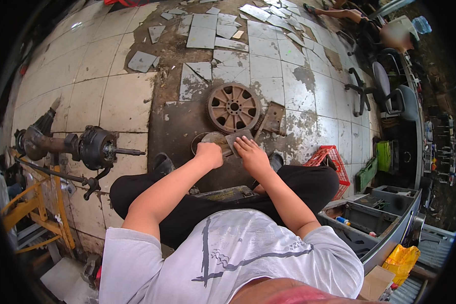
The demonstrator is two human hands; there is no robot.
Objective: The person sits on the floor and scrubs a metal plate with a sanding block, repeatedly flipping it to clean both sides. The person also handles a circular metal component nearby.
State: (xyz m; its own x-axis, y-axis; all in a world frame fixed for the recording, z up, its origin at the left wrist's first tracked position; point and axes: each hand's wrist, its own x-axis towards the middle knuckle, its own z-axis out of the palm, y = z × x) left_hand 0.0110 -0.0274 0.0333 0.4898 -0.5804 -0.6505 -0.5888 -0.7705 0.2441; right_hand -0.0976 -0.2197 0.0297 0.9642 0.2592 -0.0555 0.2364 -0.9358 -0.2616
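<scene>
My left hand [209, 154] is closed in a fist beside a shallow round pan [199, 143]. A thin bar-like piece shows between it and my right hand; whatever the fist grips is hidden. My right hand [253, 156] has its fingers laid across a flat, dark square plate [235, 137] and steadies it; the thumb is out of sight. Just beyond the plate lies a large rusty spoked gear wheel [233, 107] with a toothed rim. To its right is a rusty metal bracket [274, 117] on the floor.
An axle-like assembly [93, 147] on a yellow stand [61, 213] is at left. Broken tiles [201, 31] lie ahead. On the right are a red crate [334, 164], a grey compartment tray [370, 218], an office chair [385, 88] and another person [375, 28] farther off.
</scene>
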